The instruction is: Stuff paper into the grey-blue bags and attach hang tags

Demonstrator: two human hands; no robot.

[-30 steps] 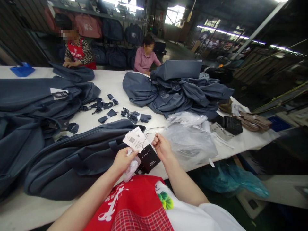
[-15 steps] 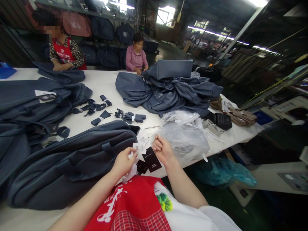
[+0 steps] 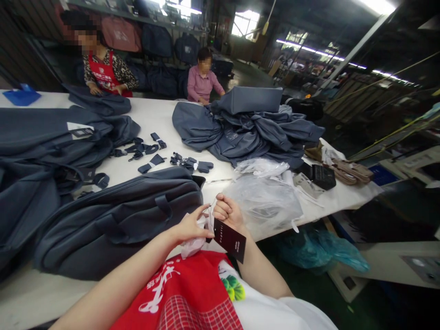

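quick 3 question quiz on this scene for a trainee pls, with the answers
1. Multiple choice: what colour is the tag in front of the right wrist?
a) red
b) black
c) green

2. True or false: the left hand holds crumpled whitish material.

3. Fill in the blank: the clear plastic pile on the white table lies nearer to the person's ____ hand.

Key: 1. b; 2. true; 3. right.
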